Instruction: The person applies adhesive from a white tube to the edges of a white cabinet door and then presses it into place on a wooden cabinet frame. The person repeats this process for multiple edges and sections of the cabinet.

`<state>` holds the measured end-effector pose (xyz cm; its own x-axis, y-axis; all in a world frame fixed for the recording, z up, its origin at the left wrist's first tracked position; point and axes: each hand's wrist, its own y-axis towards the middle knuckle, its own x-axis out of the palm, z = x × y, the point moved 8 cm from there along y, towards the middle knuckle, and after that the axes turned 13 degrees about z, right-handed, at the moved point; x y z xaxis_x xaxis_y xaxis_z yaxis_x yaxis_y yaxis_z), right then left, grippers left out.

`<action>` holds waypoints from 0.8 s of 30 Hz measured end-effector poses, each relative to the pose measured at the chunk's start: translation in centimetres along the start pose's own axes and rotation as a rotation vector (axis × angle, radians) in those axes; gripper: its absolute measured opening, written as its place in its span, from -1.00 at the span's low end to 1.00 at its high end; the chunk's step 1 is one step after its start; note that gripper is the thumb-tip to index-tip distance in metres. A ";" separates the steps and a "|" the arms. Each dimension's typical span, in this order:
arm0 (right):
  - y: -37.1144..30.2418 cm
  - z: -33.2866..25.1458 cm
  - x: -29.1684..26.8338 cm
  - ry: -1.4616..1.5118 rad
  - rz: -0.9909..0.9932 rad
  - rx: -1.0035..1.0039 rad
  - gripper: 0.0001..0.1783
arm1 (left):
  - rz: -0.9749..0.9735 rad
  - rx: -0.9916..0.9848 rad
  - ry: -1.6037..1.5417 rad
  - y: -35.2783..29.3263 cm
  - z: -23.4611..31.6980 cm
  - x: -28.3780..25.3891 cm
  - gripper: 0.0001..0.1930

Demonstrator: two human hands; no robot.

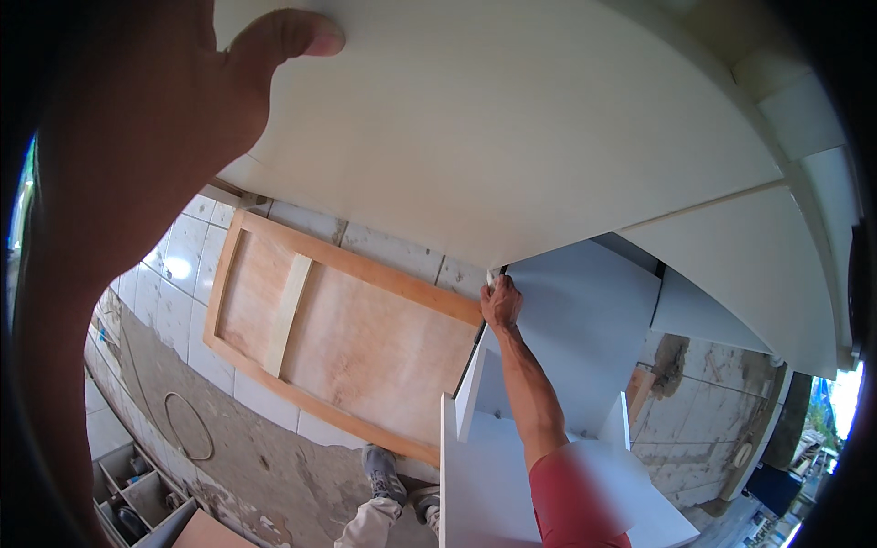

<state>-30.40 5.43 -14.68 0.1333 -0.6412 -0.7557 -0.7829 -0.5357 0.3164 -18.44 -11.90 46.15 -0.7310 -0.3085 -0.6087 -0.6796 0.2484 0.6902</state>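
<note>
Stained tiled floor [265,400] in head view, wood-framed board [365,365] left. Big white panel [512,128] fills far side. Left hand [178,100]: thumb spread on it, fingers hidden, grip unclear. Right hand [501,302]: fingers curled at its near corner, can't tell hold.

Cannot see the fingers of the left hand [187,110]; lost past the top edge or behind the large white panel [512,119], unclear which. Same panel cut off along the top. Cannot identify a tiny white thing [492,276] at the right hand [501,302]; too small. Smeared by blur over the red sleeve [555,498], then cut by the bottom edge. Cannot make out dark contents in the grey divided box [174,516], also cropped below.
</note>
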 end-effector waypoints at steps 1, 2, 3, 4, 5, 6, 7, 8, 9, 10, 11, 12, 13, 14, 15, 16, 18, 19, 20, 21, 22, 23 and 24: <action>0.2 -0.1 0.4 -0.024 -0.005 -0.009 -0.73 | -0.002 0.004 0.006 0.3 -0.2 -0.1 -0.69; 0.4 -0.2 0.7 -0.047 -0.011 -0.019 -0.71 | 0.000 0.009 0.005 0.4 -0.1 -0.2 -0.69; 0.7 -0.2 1.2 -0.067 -0.029 -0.012 -0.70 | -0.007 0.010 0.009 0.7 -0.3 -0.3 -0.69; 1.2 0.6 0.9 -0.108 -0.043 0.002 -0.68 | 0.004 0.003 -0.013 0.5 -0.2 0.4 -0.70; 1.7 1.5 0.5 -0.150 -0.058 0.018 -0.67 | 0.015 -0.003 -0.029 0.4 0.0 1.2 -0.70; 1.8 0.9 0.9 -0.148 -0.115 0.038 -0.68 | 0.003 -0.007 -0.029 0.5 -0.2 0.9 -0.70; 2.1 0.6 1.0 -0.149 -0.171 0.060 -0.69 | -0.003 -0.012 -0.032 0.6 -0.1 0.9 -0.71; 2.3 0.3 1.0 -0.153 -0.226 0.082 -0.70 | -0.006 -0.020 -0.035 0.8 -0.4 1.0 -0.71; 2.1 -0.1 0.4 -0.120 -0.233 0.127 -0.71 | -0.011 -0.031 -0.038 1.0 -0.6 1.0 -0.71; 1.6 -0.4 -0.5 -0.090 -0.239 0.174 -0.71 | -0.021 -0.042 -0.048 1.0 -0.7 1.2 -0.72; 1.2 -0.7 -1.4 -0.062 -0.242 0.221 -0.71 | -0.033 -0.058 -0.071 1.1 -0.8 1.4 -0.72; 0.8 -1.0 -2.5 -0.053 -0.248 0.259 -0.71 | -0.051 -0.114 -0.128 0.9 -1.4 1.6 -0.75; 0.3 -1.3 -3.7 -0.046 -0.251 0.298 -0.70 | -0.056 -0.144 -0.145 0.7 -1.6 1.6 -0.75; -0.1 -1.6 -5.0 -0.039 -0.252 0.339 -0.69 | -0.061 -0.174 -0.162 0.4 -1.9 1.7 -0.74; -0.2 -1.7 -6.8 0.019 -0.228 0.318 -0.69 | -0.045 -0.174 -0.145 0.5 -1.6 1.7 -0.68; -0.4 -1.6 -8.4 0.076 -0.204 0.294 -0.68 | -0.029 -0.176 -0.125 0.5 -1.4 1.8 -0.62; -1.0 -2.3 -11.9 0.199 -0.199 0.274 -0.74 | 0.065 -0.133 -0.086 0.9 -0.7 1.9 -0.77; -1.4 -3.6 -13.3 0.266 -0.301 0.299 -0.76 | 0.041 -0.154 -0.086 0.8 -0.8 1.9 -0.77; -2.1 -5.0 -14.8 0.333 -0.399 0.326 -0.78 | 0.018 -0.172 -0.089 0.7 -0.9 1.8 -0.77; -2.1 -6.2 -17.3 0.386 -0.485 0.351 -0.80 | 0.014 -0.193 -0.100 0.9 -0.9 1.7 -0.77; -2.5 -7.9 -19.8 0.445 -0.570 0.406 -0.79 | -0.015 -0.213 -0.114 0.8 -1.0 1.7 -0.77; -2.5 -10.2 -22.5 0.505 -0.658 0.457 -0.78 | -0.045 -0.235 -0.124 0.6 -1.3 1.6 -0.77; -2.6 -12.2 -25.8 0.559 -0.737 0.513 -0.78 | -0.067 -0.256 -0.143 0.6 -1.4 1.9 -0.77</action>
<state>-24.40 16.65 11.01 0.8390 -0.4836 -0.2497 -0.5400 -0.6828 -0.4920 -20.12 -13.63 45.98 -0.6989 -0.1791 -0.6924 -0.7021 -0.0132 0.7120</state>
